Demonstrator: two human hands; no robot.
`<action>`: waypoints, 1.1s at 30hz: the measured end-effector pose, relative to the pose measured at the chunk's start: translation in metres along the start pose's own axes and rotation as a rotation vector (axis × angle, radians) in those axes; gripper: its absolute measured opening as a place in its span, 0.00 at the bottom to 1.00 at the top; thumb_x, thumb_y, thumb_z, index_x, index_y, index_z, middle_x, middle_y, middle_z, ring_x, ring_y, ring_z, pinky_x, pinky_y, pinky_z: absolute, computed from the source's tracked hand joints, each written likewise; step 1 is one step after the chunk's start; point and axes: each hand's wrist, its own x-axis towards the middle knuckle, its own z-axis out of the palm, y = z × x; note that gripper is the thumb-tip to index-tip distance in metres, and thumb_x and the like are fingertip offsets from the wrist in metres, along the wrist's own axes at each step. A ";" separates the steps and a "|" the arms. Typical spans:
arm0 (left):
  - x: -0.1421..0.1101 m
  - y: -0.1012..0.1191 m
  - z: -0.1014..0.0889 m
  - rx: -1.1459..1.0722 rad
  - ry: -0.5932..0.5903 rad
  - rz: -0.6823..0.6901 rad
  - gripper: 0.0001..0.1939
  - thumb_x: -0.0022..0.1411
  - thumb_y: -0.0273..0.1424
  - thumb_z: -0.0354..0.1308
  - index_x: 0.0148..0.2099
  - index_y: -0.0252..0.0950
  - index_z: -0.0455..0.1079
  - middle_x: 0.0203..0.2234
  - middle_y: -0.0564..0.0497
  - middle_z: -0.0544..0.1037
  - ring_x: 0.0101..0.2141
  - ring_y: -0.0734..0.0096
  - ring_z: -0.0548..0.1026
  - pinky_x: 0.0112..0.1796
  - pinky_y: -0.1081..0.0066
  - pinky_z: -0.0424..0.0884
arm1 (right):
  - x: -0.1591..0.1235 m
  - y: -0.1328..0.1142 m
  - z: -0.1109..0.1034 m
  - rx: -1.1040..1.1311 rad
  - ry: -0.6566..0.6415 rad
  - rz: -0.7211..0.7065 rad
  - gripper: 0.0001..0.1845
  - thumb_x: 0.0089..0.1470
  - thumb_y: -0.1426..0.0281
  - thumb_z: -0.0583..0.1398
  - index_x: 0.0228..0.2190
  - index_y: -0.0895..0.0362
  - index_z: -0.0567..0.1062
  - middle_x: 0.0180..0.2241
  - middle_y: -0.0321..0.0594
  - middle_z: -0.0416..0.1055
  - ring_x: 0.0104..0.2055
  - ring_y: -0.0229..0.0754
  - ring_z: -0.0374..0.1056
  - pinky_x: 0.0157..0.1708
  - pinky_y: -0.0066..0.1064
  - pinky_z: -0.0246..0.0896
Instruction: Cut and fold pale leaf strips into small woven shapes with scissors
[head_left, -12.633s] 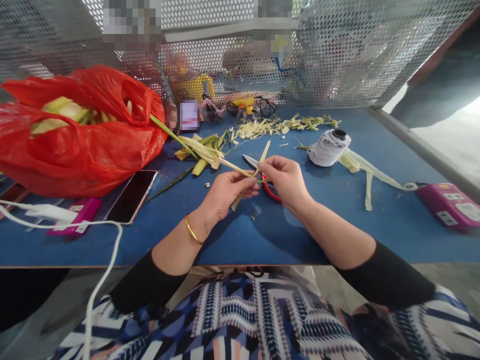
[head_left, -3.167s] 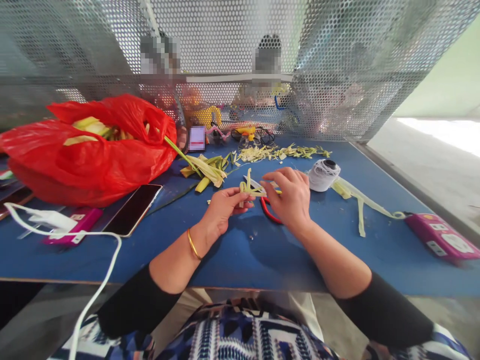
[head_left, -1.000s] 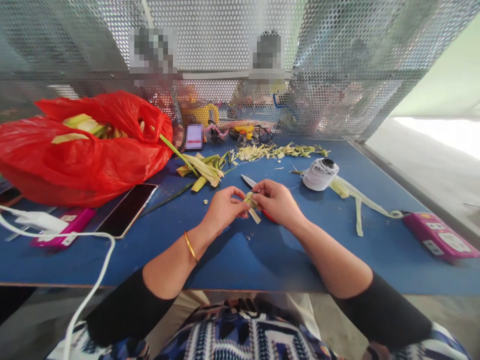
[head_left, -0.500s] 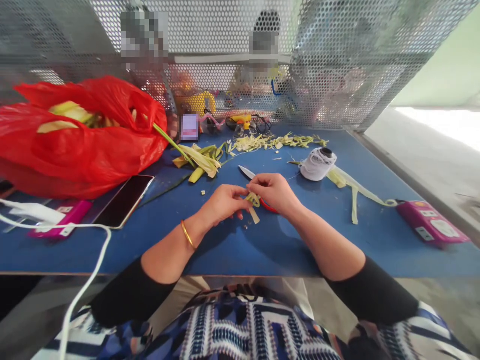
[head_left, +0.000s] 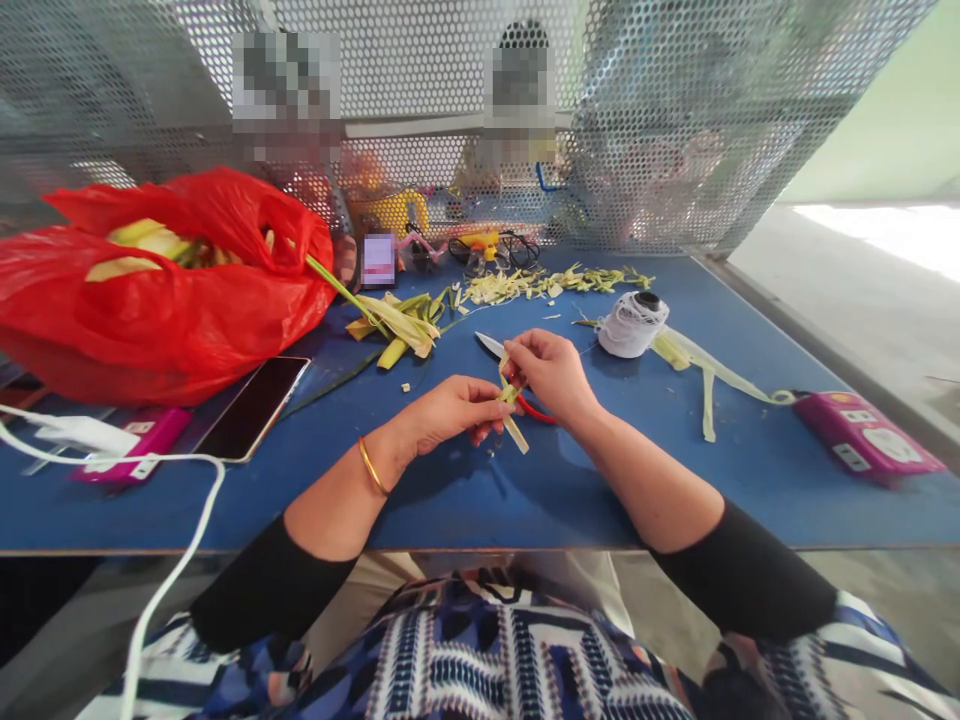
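Note:
Over the middle of the blue table, my left hand pinches a pale green strip of husk, whose tail hangs below the fingertips. My right hand is closed on the upper end of the same husk strip, just above the left fingers. Between the hands the strip looks folded or knotted; the fingers hide part of it. Scissors with red handles lie on the table under my right hand, blade tips pointing to the far left. Beyond that hand stands a spool of white thread.
At the left sits a red plastic bag of husks, with a phone before it. Loose husks and a row of small husk pieces lie farther back. A magenta box is at the right; a perforated metal screen closes the back.
My right hand has risen slightly, drawing the strip's upper end up from my left hand. The loop seen between the fingers has tightened.

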 end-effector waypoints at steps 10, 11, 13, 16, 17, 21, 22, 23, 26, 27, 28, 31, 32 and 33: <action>0.002 -0.007 0.009 0.046 0.076 0.021 0.15 0.50 0.41 0.65 0.22 0.34 0.73 0.14 0.55 0.68 0.16 0.81 0.61 0.19 0.76 0.56 | -0.002 0.007 0.006 0.080 0.042 0.017 0.10 0.52 0.64 0.59 0.23 0.56 0.68 0.19 0.34 0.72 0.17 0.33 0.64 0.18 0.25 0.58; 0.002 -0.007 0.009 0.045 0.087 0.014 0.15 0.49 0.41 0.65 0.23 0.33 0.73 0.15 0.55 0.68 0.16 0.81 0.61 0.19 0.76 0.55 | -0.002 0.006 0.006 0.111 0.034 0.039 0.10 0.52 0.64 0.59 0.23 0.56 0.68 0.20 0.34 0.72 0.17 0.33 0.64 0.19 0.25 0.58; 0.002 -0.005 0.009 0.034 0.128 -0.001 0.15 0.48 0.41 0.65 0.25 0.33 0.75 0.15 0.56 0.67 0.16 0.81 0.61 0.19 0.77 0.55 | -0.001 0.003 0.006 0.164 0.029 0.082 0.11 0.51 0.63 0.60 0.23 0.56 0.68 0.21 0.34 0.73 0.19 0.33 0.64 0.20 0.25 0.59; 0.002 -0.001 0.007 -0.019 0.231 0.002 0.16 0.47 0.43 0.65 0.28 0.33 0.76 0.14 0.57 0.65 0.16 0.81 0.60 0.18 0.77 0.54 | -0.001 -0.001 0.004 0.158 0.091 0.073 0.14 0.48 0.58 0.62 0.27 0.56 0.70 0.22 0.33 0.73 0.22 0.34 0.65 0.23 0.26 0.59; 0.002 0.000 0.007 -0.036 0.259 0.012 0.17 0.47 0.43 0.66 0.28 0.33 0.76 0.14 0.57 0.65 0.16 0.81 0.60 0.18 0.77 0.54 | -0.001 0.000 0.004 0.122 0.108 0.041 0.15 0.46 0.57 0.63 0.28 0.56 0.70 0.22 0.32 0.71 0.22 0.34 0.64 0.23 0.26 0.59; 0.002 0.003 0.007 -0.033 0.289 0.033 0.19 0.44 0.46 0.67 0.22 0.34 0.71 0.13 0.57 0.66 0.15 0.80 0.60 0.18 0.77 0.55 | 0.000 0.005 0.002 -0.031 -0.020 -0.001 0.12 0.46 0.61 0.62 0.23 0.56 0.70 0.16 0.28 0.64 0.19 0.34 0.60 0.22 0.26 0.55; 0.002 0.003 0.007 -0.021 0.282 0.037 0.19 0.44 0.46 0.67 0.21 0.34 0.71 0.12 0.57 0.66 0.15 0.80 0.60 0.18 0.77 0.55 | 0.001 0.006 0.002 -0.049 -0.048 0.003 0.10 0.47 0.63 0.61 0.22 0.55 0.69 0.15 0.27 0.63 0.19 0.34 0.59 0.21 0.26 0.55; 0.001 0.003 0.007 -0.008 0.272 0.039 0.19 0.44 0.46 0.68 0.21 0.34 0.70 0.12 0.57 0.65 0.15 0.80 0.60 0.18 0.77 0.55 | 0.001 0.008 0.002 -0.064 -0.057 0.002 0.09 0.47 0.64 0.60 0.21 0.55 0.68 0.14 0.27 0.63 0.18 0.34 0.59 0.21 0.26 0.54; 0.002 0.003 0.008 0.010 0.258 0.055 0.17 0.46 0.43 0.67 0.21 0.34 0.72 0.10 0.58 0.63 0.15 0.81 0.59 0.18 0.77 0.55 | 0.004 0.011 0.001 -0.126 -0.011 -0.028 0.08 0.48 0.66 0.59 0.21 0.55 0.69 0.14 0.28 0.62 0.18 0.34 0.58 0.22 0.27 0.53; 0.002 0.002 0.007 0.000 0.270 0.052 0.17 0.46 0.42 0.68 0.21 0.34 0.71 0.10 0.58 0.63 0.14 0.81 0.58 0.17 0.77 0.54 | 0.005 0.012 0.000 -0.150 -0.012 -0.030 0.08 0.49 0.66 0.59 0.22 0.55 0.69 0.15 0.28 0.63 0.19 0.34 0.59 0.22 0.27 0.54; 0.003 0.002 0.007 -0.021 0.278 0.039 0.17 0.46 0.41 0.69 0.21 0.34 0.72 0.10 0.58 0.62 0.14 0.81 0.59 0.17 0.77 0.55 | 0.006 0.011 -0.001 -0.184 -0.010 -0.037 0.07 0.50 0.66 0.58 0.23 0.55 0.70 0.16 0.29 0.64 0.20 0.35 0.60 0.24 0.28 0.55; 0.003 0.002 0.006 -0.160 0.297 -0.009 0.14 0.47 0.38 0.69 0.25 0.33 0.74 0.13 0.57 0.66 0.15 0.81 0.62 0.19 0.77 0.59 | 0.001 0.004 -0.006 -0.363 0.192 -0.253 0.07 0.52 0.66 0.58 0.30 0.55 0.74 0.28 0.38 0.72 0.31 0.41 0.67 0.33 0.32 0.61; 0.003 0.002 0.004 -0.218 0.313 -0.016 0.13 0.47 0.37 0.69 0.27 0.32 0.75 0.15 0.57 0.68 0.16 0.82 0.63 0.20 0.77 0.60 | -0.002 0.000 -0.007 -0.422 0.252 -0.368 0.08 0.53 0.65 0.59 0.32 0.56 0.76 0.32 0.41 0.73 0.35 0.43 0.69 0.37 0.34 0.61; 0.003 0.001 0.003 -0.271 0.328 -0.020 0.12 0.48 0.37 0.69 0.29 0.32 0.76 0.15 0.57 0.68 0.16 0.81 0.64 0.20 0.77 0.61 | -0.006 -0.004 -0.008 -0.461 0.262 -0.477 0.08 0.55 0.65 0.59 0.34 0.55 0.76 0.34 0.43 0.74 0.37 0.44 0.69 0.38 0.36 0.61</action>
